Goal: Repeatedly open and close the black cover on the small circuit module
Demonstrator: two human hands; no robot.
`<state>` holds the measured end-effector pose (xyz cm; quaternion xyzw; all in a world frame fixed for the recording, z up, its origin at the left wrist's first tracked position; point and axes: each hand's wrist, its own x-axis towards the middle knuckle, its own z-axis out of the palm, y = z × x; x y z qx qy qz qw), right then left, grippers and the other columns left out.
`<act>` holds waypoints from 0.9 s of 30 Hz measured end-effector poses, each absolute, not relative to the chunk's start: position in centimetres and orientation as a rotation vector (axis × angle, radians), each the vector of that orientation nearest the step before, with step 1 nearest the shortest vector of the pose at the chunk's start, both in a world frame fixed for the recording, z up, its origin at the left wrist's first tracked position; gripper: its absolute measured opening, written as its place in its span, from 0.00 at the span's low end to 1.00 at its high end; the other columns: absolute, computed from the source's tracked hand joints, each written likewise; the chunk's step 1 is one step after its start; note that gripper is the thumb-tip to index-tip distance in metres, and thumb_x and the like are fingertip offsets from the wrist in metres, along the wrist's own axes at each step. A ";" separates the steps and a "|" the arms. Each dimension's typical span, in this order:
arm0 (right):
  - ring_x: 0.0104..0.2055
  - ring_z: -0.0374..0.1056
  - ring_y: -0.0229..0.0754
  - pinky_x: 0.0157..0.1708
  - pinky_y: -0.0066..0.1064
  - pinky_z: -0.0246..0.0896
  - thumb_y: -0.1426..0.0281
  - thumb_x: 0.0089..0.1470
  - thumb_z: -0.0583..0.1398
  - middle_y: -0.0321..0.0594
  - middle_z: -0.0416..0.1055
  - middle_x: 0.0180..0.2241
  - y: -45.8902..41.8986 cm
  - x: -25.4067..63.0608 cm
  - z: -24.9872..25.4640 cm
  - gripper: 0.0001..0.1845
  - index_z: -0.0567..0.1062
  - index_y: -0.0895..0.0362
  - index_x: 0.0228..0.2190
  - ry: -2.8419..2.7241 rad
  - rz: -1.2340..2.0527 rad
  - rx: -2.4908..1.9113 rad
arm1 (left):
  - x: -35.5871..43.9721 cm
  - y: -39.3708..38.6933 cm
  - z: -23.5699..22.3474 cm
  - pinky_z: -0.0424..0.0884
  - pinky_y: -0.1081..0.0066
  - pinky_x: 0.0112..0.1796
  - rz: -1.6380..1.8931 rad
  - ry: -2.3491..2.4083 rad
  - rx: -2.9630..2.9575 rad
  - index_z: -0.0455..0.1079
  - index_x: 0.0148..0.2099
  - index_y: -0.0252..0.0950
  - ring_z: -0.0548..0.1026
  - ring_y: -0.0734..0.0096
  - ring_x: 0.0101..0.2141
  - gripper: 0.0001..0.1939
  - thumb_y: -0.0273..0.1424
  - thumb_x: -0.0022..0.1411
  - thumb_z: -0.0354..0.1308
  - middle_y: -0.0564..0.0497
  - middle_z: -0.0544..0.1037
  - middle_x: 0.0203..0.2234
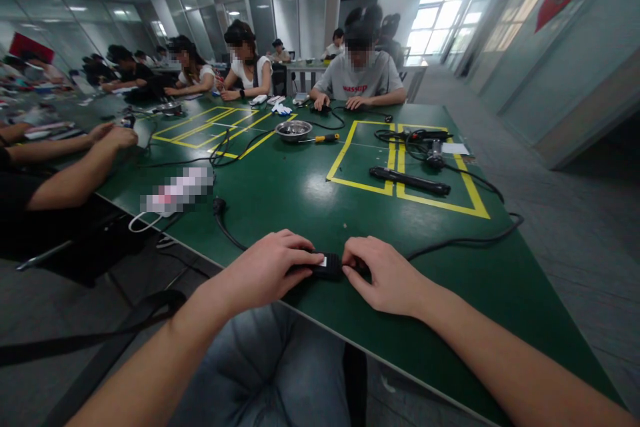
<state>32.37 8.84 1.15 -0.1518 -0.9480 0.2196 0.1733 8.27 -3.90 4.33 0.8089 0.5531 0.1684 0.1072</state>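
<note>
A small black ribbed box (332, 268) with a white label lies near the front edge of the green table (295, 207). My left hand (273, 263) grips its left part between thumb and fingers. At the box's right end, my right hand (383, 273) has its thumb and fingertips pinched together, on the black cord (465, 240) as far as I can see; the exact contact is hidden. That cord runs right and curves toward the table's right side. From the left end another cord leads to a black plug (219, 207) lying on the table.
Yellow tape marks hold a black bar-shaped object (410, 181) and a tangled corded tool (434, 155). Beyond lie a metal bowl (294, 130) and a yellow-black screwdriver (326, 138). A blurred white power strip (180, 190) is left. Co-workers sit left and opposite.
</note>
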 end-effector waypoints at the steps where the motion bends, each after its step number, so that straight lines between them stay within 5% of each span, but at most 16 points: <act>1: 0.34 0.67 0.45 0.38 0.37 0.58 0.75 0.61 0.60 0.38 0.72 0.32 8.8 32.3 1.1 0.05 0.69 0.53 0.34 -2.688 0.624 -0.437 | 8.2 -3.8 4.5 0.77 0.60 0.53 0.496 1.615 2.366 0.82 0.59 0.44 0.81 0.57 0.52 0.15 0.28 0.75 0.63 0.45 0.85 0.53; 9: 0.34 0.68 0.45 0.38 0.37 0.59 0.76 0.60 0.61 0.38 0.72 0.32 8.7 32.2 1.1 0.06 0.70 0.54 0.35 -2.691 0.618 -0.445 | 7.7 -0.5 3.5 0.77 0.59 0.54 0.742 1.815 2.117 0.80 0.51 0.39 0.82 0.58 0.49 0.10 0.24 0.69 0.65 0.48 0.87 0.46; 15: 0.32 0.68 0.43 0.37 0.36 0.60 0.69 0.61 0.67 0.36 0.74 0.32 8.5 32.2 1.3 0.12 0.75 0.55 0.46 -2.714 0.627 -0.520 | 7.5 -2.4 3.1 0.75 0.55 0.59 0.781 1.813 2.176 0.82 0.54 0.40 0.79 0.53 0.56 0.10 0.31 0.74 0.62 0.42 0.81 0.56; 27: 0.33 0.71 0.44 0.37 0.36 0.64 0.66 0.61 0.69 0.36 0.75 0.33 8.8 32.3 0.7 0.14 0.79 0.55 0.47 -2.703 0.604 -0.485 | 6.8 -4.8 2.5 0.76 0.67 0.45 0.704 1.706 2.132 0.80 0.53 0.40 0.81 0.61 0.44 0.12 0.32 0.69 0.70 0.48 0.83 0.42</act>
